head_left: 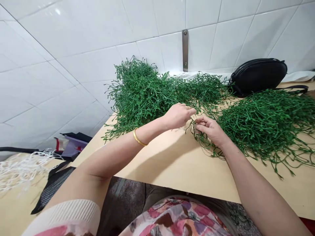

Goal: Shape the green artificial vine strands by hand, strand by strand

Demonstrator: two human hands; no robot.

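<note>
Over the table, my left hand [179, 116] is closed, its fingertips pinching at a green plastic plant stem [192, 124]; the fingers partly hide the grip. My right hand [209, 129] is closed beside it, thumb and fingers pinched on the thin stems. More loose stems [205, 142] trail below the right hand onto the tabletop. A tall heap of green plastic stems [144, 95] stands behind my left hand. To the right of my right hand spreads another pile of the stems [265, 121], with small budded tips.
The wooden table [157, 167] meets a white tiled wall [147, 19] with a metal bracket [185, 50]. A black bag [258, 77] sits at the back right. White strands [27, 167] and a purple item [73, 146] lie on the left.
</note>
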